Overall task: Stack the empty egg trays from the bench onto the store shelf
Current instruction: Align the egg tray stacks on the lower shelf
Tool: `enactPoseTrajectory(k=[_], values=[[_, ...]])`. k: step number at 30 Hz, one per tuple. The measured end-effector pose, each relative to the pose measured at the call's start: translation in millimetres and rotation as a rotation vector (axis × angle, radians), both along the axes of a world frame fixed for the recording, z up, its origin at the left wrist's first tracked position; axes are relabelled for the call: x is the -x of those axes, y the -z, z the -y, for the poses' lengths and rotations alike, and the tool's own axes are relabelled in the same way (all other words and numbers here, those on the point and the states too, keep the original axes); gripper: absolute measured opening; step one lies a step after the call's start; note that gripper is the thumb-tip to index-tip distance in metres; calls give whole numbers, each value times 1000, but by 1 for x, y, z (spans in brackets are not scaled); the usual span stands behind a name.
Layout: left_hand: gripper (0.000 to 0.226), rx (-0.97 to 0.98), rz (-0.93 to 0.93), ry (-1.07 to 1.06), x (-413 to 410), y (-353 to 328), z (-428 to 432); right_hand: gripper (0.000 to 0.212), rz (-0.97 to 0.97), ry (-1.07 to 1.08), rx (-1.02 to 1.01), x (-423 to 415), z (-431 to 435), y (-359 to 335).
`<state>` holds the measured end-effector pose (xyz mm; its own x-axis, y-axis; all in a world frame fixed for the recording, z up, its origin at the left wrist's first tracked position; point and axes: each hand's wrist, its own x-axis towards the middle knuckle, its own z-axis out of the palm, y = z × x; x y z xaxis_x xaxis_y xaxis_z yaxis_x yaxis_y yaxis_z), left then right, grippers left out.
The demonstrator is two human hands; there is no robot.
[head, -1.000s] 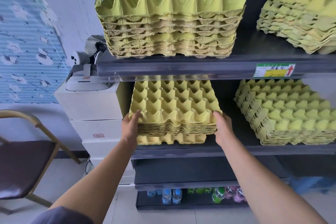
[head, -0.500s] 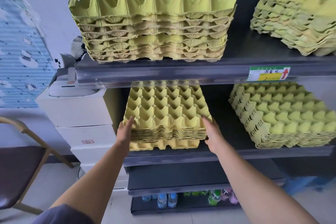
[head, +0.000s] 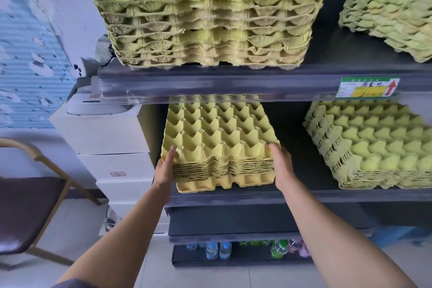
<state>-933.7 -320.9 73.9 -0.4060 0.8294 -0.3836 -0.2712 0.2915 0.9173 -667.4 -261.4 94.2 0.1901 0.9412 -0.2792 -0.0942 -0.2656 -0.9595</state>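
Pressing the egg tray stack (head: 219, 138), left hand (head: 166, 168) and right hand (head: 281, 166) lie flat-fingered.

A chair (head: 28, 206) stands left of stacked white boxes (head: 105, 133) topped by a machine (head: 93, 106). Bottles (head: 218, 250) sit near the floor. A price tag (head: 369, 86) shows a red arrow.

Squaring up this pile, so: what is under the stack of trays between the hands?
One yellower tray, sticking out in front, resting on the dark shelf. The stack covers its rear part.
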Motion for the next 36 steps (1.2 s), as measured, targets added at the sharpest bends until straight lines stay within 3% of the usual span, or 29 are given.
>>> enactPoseTrajectory(k=[2, 7, 11, 19, 23, 27, 31, 34, 36], values=[[55, -9, -12, -17, -2, 1, -1, 47, -10, -11, 2, -3, -1, -2], [84, 65, 0, -69, -12, 14, 1, 42, -28, 2, -31, -8, 2, 5], [74, 34, 53, -102, -15, 14, 1, 37, -56, -13, -28, -10, 2, 4], [87, -83, 54, -140, -35, 10, 8, 23, -131, 59, -80, -23, 10, -1], [67, -77, -69, -72, -47, 8, 15, 33, -94, 69, -6, -26, 14, 0], [67, -22, -13, -15, -45, 0, 17, 51, -73, 49, 47, -22, 21, -6], [49, -15, 24, 56, -35, -12, 20, 64, -40, 114, 70, -14, 33, -7], [53, 21, 47, 158, -22, -21, 18, 73, 27, 250, 151, 6, 52, -7], [60, 85, 90, 229, -14, -27, 14, 79, -50, 266, 204, 25, 69, -8]])
